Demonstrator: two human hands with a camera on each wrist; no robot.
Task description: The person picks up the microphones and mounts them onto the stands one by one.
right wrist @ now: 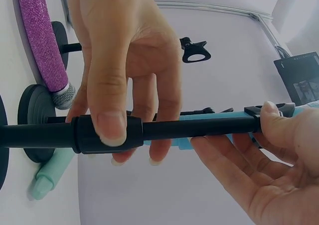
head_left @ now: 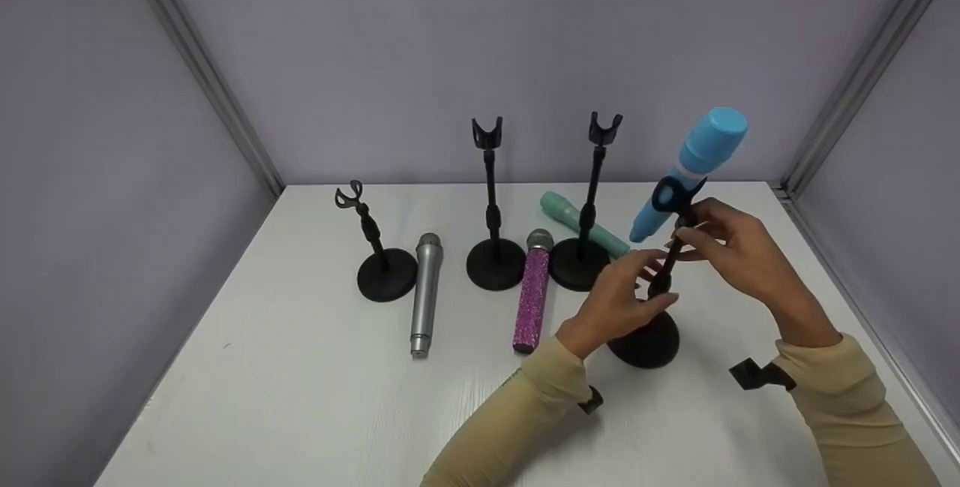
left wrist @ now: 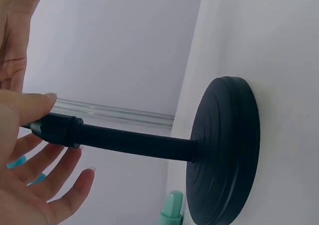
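On the right of the head view, a blue microphone [head_left: 709, 142] sits slanted in the clip of a black microphone stand [head_left: 646, 341]. My left hand [head_left: 619, 292] pinches the collar on the stand's pole between thumb and fingers; the left wrist view shows this collar [left wrist: 56, 129] above the round base [left wrist: 224, 150]. Higher up, my right hand [head_left: 739, 251] grips the pole just below the clip, with its thumb [right wrist: 274, 125] against the top end. The pole leans slightly to the right. Part of the blue microphone is hidden behind the clip.
Three other black stands, a left one [head_left: 386, 275], a middle one [head_left: 495, 266] and a right one [head_left: 580, 266], hold no microphones. A silver microphone [head_left: 426, 296], a glittery pink one [head_left: 532, 296] and a green one [head_left: 562, 211] lie on the white table [head_left: 300, 382]. Grey walls enclose it.
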